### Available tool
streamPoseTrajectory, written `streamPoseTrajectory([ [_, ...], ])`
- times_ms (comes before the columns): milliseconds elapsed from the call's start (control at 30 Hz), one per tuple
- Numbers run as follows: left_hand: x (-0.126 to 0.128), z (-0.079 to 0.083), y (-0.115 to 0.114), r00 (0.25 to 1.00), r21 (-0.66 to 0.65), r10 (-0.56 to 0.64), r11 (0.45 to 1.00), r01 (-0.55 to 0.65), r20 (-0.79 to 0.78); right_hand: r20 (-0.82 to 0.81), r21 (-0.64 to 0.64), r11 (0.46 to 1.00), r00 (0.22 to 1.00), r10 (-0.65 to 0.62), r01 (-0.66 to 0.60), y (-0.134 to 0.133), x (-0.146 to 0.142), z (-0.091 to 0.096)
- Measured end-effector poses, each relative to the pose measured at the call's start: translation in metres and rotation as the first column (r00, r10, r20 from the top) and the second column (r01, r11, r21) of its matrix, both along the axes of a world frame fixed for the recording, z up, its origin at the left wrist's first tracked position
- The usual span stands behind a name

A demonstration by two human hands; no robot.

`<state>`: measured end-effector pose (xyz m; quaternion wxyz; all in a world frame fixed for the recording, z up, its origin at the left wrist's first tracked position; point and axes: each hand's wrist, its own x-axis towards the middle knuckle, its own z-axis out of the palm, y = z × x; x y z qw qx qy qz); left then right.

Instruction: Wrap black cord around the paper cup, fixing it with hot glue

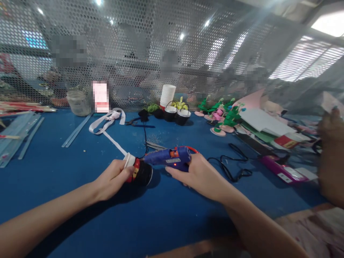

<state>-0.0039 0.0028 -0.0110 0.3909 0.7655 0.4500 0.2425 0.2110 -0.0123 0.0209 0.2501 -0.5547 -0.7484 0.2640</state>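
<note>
Blue tabletop (67, 179) under perforated metal screen (134, 53), bare stretch near me, my left hand (113, 181) gripping black-wrapped paper cup (139, 172) at centre, right hand (199, 175) clasping blue glue gun (169, 157), nozzle at cup, craft clutter along far edge.

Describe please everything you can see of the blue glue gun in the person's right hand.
The glue gun has a blue plastic-looking body with orange parts, a pale label and a small red light glowing on its side. A red-orange loop arches over its rear. It lies nearly level above the blue table, nozzle pointing left at the black cup held by the left hand. The right hand grips it from below. A black cord lies close by.
</note>
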Motion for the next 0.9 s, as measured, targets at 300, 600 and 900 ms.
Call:
streamPoseTrajectory([
  [300, 0.0, 0.001, 0.0, 1.0, -0.012, 0.015, 1.0, -0.015, 0.011, 0.001, -0.024, 1.0, 1.0, 0.009, -0.009, 0.001, -0.002, 0.001],
  [600, 0.002, 0.001, 0.0, 0.997, -0.076, 0.075, 0.994, -0.073, 0.014, 0.052, 0.042, 0.999, 0.999, -0.004, 0.002, -0.004, -0.002, 0.002],
  [900, 0.007, 0.004, 0.0, 0.978, -0.197, 0.192, 0.965, -0.173, 0.08, 0.037, 0.093, 0.992, 0.996, 0.084, -0.087, -0.011, -0.005, -0.003],
])
